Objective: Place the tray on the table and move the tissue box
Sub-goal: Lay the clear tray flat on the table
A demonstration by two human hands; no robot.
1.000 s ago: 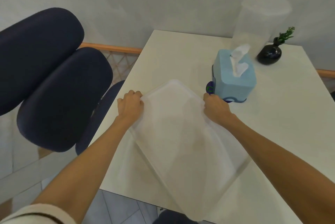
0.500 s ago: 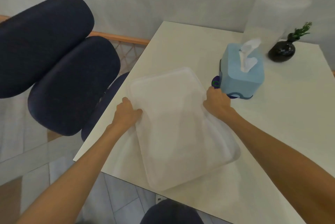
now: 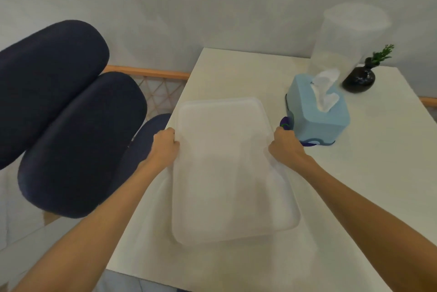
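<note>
A translucent white tray (image 3: 227, 173) lies over the left part of the white table (image 3: 378, 173), its long side running away from me. My left hand (image 3: 165, 146) grips its left edge and my right hand (image 3: 287, 146) grips its right edge. I cannot tell whether the tray rests flat on the table or hovers just above it. The light blue tissue box (image 3: 318, 109), with a white tissue sticking up, stands right of the tray, close to my right hand.
A tall clear plastic container (image 3: 350, 38) and a small black vase with a green sprig (image 3: 359, 77) stand behind the tissue box. A dark blue chair (image 3: 71, 126) is left of the table. The wall runs along the table's far edge.
The tray has turned from a diagonal tilt to lie straight and lower over the table. Both hands have kept their grip on its edges.
</note>
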